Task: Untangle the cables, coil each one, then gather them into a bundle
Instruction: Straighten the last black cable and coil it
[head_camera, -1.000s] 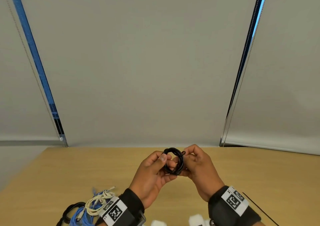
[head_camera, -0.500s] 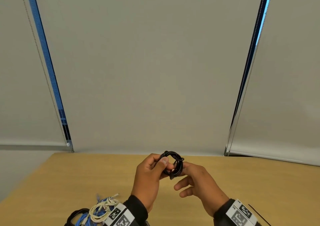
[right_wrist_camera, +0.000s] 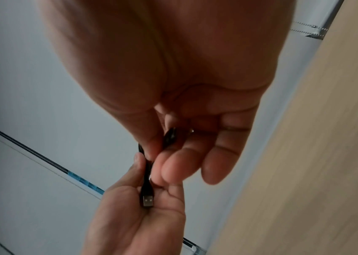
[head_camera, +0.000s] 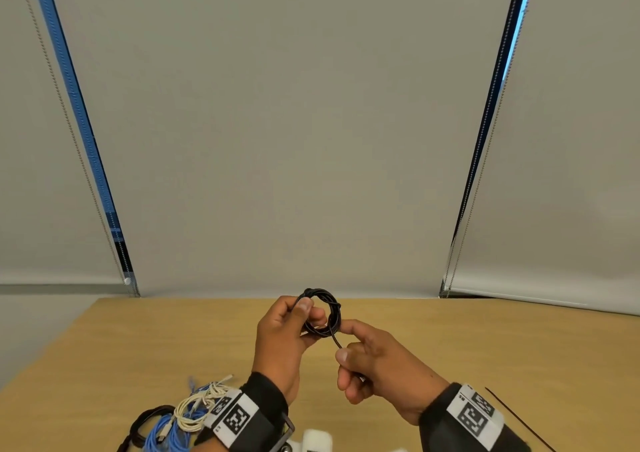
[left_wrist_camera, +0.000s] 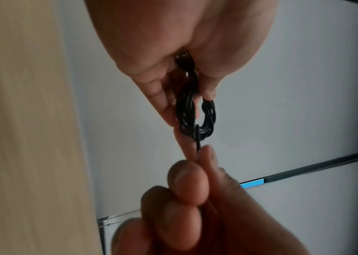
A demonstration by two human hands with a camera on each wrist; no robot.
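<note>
Here the left hand (head_camera: 280, 337) pinches the coiled black USB cable (head_camera: 323, 313) above the table (head_camera: 104, 347), while the right hand (head_camera: 377, 365) pinches its loose tail just below.

Cable pile (head_camera: 173, 424) cut by bottom edge; black cable (head_camera: 320, 309) partly hidden behind fingers.

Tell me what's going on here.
A person is coiling cables at a wooden table. The left hand holds a small black coil above the table, while the right hand pinches its loose tail, apparently securing the coil. Blue, white and black cables lie heaped at the near left, apart from the coil.
</note>
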